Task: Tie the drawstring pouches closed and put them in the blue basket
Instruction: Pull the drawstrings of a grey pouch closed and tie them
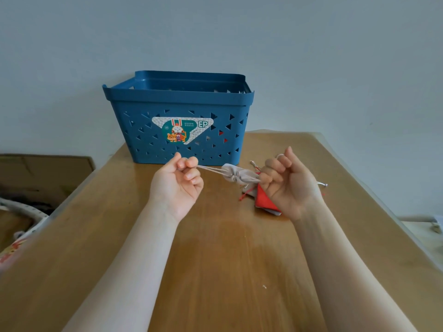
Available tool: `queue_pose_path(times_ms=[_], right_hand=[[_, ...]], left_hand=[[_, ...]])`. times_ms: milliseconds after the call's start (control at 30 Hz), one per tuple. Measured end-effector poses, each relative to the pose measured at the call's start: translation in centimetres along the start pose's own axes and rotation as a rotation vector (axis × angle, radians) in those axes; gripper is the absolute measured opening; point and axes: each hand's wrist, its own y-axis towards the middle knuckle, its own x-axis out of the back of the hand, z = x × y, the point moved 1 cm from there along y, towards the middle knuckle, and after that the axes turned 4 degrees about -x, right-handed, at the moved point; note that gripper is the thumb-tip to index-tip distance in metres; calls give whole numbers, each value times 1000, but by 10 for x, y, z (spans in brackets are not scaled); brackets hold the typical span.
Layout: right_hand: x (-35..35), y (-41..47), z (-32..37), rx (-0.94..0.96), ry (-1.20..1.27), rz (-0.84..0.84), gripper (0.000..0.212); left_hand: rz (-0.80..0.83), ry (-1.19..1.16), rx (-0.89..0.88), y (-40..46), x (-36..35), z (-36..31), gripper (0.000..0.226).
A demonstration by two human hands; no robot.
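place: plain room, likely home or storeroom
surface: worn wooden table [215, 248] against bare pale wall [239, 32]
clutter: cardboard box [45, 173] on floor, left

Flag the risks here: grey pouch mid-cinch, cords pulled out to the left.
1. The left hand only pinches the drawstring near its end; it could slip out before a knot is made.
2. The right hand holds the grey pouch right above the red pouch and loose cords; those might snag and get dragged along.
3. The blue basket stands behind both hands, so a wide pull could bump it.
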Motion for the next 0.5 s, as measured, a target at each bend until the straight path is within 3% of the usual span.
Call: queue_pose_path(times_ms=[100,167,233,333,500], right_hand=[[-6,-2,-7,109,-564,-125,46],[-15,-9,-13,198,-964,-113,41],[-20,-13,-19,254,-1193,-86,36],[-26,-16,-27,327,-1326,26,36],[-28,-16,-37,181,-1203,44,25]], left_hand=[[-21,170,-41,-7,-8,4,41],[-29,318,-80,-12,-14,4,39],[-22,528,-151,-16,-20,1,39],[-15,839,-282,-20,-27,-2,40],[35,902,-341,-25,-30,2,36]])
